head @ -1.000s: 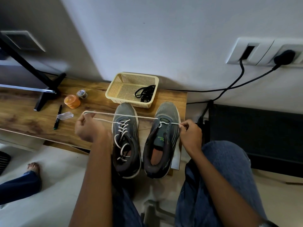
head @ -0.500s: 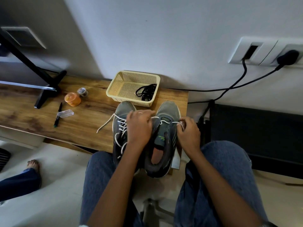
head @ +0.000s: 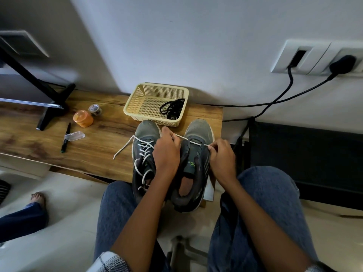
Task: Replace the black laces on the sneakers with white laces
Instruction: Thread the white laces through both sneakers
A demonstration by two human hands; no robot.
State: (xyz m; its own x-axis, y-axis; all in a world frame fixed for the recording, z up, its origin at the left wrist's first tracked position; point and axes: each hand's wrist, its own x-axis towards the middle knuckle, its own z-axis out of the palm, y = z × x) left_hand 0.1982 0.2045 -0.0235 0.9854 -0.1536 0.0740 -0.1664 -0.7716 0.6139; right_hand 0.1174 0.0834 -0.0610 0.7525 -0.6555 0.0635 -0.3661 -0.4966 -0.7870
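Left hand (head: 166, 154) and right hand (head: 223, 156) each pinching white lace (head: 193, 141) across right sneaker (head: 194, 163) on table (head: 98, 146); tongue lettering too blurred to read. Black laces (head: 172, 108) in far basket (head: 137, 99).

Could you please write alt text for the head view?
Both hands, left hand and right hand, pinch a white lace at the right sneaker; the left sneaker is laced, black laces in a basket.
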